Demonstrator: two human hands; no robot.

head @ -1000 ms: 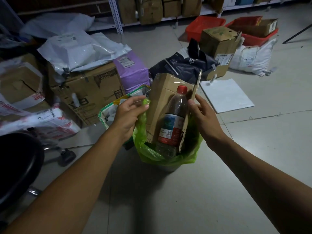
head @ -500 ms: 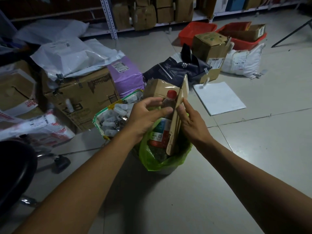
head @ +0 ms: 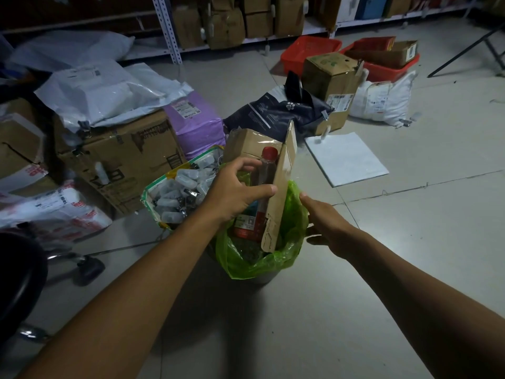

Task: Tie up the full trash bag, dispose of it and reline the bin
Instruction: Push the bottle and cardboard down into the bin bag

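Hands split now: a sec ago both were pinching the cardboard together over the bin; now left hand [head: 235, 195] reaches across the top w/ fingers curled round the red-capped bottle [head: 266, 170], while right hand [head: 326, 228] has dropped off the cardboard [head: 278, 203] to the green trash bag [head: 289, 236] rim on the bin's right side, fingers gripping the film. Bag sits in the bin [head: 263, 279], untied. Looks like contents are getting pushed down so the rim can be gathered.
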